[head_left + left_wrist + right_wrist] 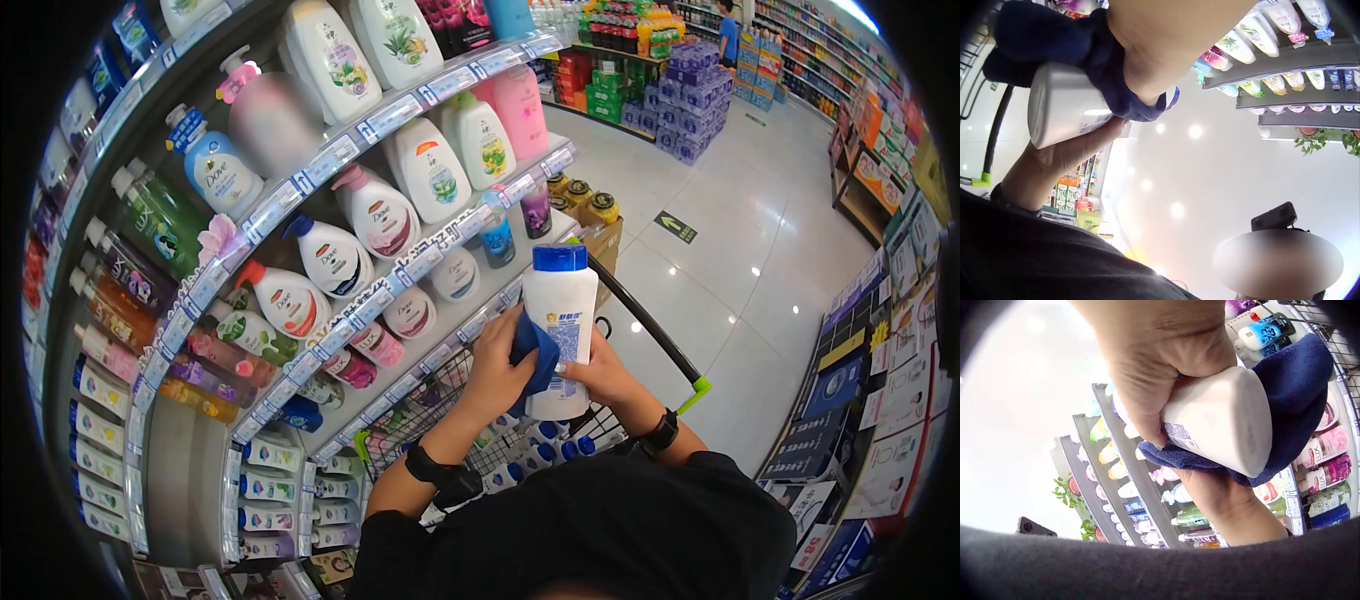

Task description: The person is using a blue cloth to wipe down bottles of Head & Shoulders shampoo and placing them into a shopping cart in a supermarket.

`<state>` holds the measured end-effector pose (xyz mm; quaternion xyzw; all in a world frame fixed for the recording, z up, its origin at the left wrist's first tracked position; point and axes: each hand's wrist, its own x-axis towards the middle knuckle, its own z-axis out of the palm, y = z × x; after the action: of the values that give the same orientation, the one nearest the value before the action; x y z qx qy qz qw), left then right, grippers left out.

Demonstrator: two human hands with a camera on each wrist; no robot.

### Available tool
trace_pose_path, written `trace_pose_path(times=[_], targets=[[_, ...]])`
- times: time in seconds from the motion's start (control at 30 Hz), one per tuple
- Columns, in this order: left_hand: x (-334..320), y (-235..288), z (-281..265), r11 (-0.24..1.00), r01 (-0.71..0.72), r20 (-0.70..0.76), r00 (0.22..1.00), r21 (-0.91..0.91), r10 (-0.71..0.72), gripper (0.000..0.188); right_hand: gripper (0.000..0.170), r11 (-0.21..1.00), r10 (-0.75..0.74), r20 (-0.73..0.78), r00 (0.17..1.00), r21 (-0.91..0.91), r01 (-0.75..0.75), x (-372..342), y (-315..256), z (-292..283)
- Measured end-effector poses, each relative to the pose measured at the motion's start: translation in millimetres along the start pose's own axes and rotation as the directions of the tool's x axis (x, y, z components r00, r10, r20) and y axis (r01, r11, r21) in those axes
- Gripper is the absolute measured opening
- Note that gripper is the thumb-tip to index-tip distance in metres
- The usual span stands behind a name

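Observation:
A white bottle with a blue cap (558,300) stands upright between the two hands, printed text on its side. The right hand (610,380) grips its lower right side, thumb across the printed face. In the left hand (495,368) is a dark blue cloth (542,358), held against the bottle's left side. The left wrist view shows the cloth (1054,44) bunched around the left fingers, close over the bottle (1063,106). In the right wrist view the bottle's smooth white base (1252,422) faces the camera, and the cloth (1297,394) hangs behind it.
Below the hands is a wire shopping cart (655,340) with several blue-capped bottles (545,432) inside. Shelves (345,150) of pump bottles and shampoos curve along the left. Boxed goods (850,400) line the right. A tiled aisle floor (740,220) runs ahead, with stacked purple packs (692,95) farther off.

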<state>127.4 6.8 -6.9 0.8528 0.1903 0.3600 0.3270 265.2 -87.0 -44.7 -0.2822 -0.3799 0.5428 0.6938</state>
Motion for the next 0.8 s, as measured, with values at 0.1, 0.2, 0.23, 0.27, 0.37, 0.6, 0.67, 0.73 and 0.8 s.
trace_pose_path(times=[0.1, 0.2, 0.23, 0.27, 0.37, 0.6, 0.67, 0.73, 0.8], targets=[[-1, -4, 3, 0.974, 0.161, 0.067, 0.986, -0.162, -0.152, 0.03, 0.076, 0.963, -0.09, 0.018, 0.996, -0.253, 0.091, 2, 2, -3], [0, -12, 7, 0.898, 0.274, 0.089, 0.962, -0.345, -0.26, 0.023, 0.077, 0.917, -0.127, 0.057, 0.99, -0.373, 0.139, 2, -7, 5], [0, -15, 9, 0.867, 0.293, 0.088, 0.955, -0.402, -0.282, 0.022, 0.077, 0.901, -0.126, 0.069, 0.99, -0.411, 0.143, 2, -7, 5], [2, -14, 8, 0.826, 0.347, 0.085, 0.934, -0.444, -0.346, 0.023, 0.078, 0.882, -0.124, 0.081, 0.989, -0.448, 0.147, 2, -7, 5], [5, -11, 4, 0.682, 0.442, 0.116, 0.876, -0.583, -0.469, 0.027, 0.079, 0.847, -0.12, 0.11, 0.987, -0.507, 0.16, 1, -7, 4], [9, 2, 0, 0.372, 0.471, 0.269, 0.835, -0.799, -0.479, 0.03, 0.08, 0.951, -0.085, 0.114, 0.99, -0.286, 0.114, -2, -5, 2], [7, 2, 4, 0.393, 0.484, 0.29, 0.84, -0.781, -0.459, 0.028, 0.079, 0.969, -0.064, 0.097, 0.993, -0.232, 0.085, -5, -9, 3], [1, -6, 10, 0.498, 0.491, 0.292, 0.857, -0.715, -0.425, 0.027, 0.079, 0.984, -0.035, 0.065, 0.997, -0.17, 0.045, -7, -9, 1], [-2, -13, 11, 0.808, 0.374, 0.255, 0.924, -0.455, -0.284, 0.031, 0.079, 0.995, 0.001, 0.019, 1.0, -0.1, 0.001, -5, -3, -5]])
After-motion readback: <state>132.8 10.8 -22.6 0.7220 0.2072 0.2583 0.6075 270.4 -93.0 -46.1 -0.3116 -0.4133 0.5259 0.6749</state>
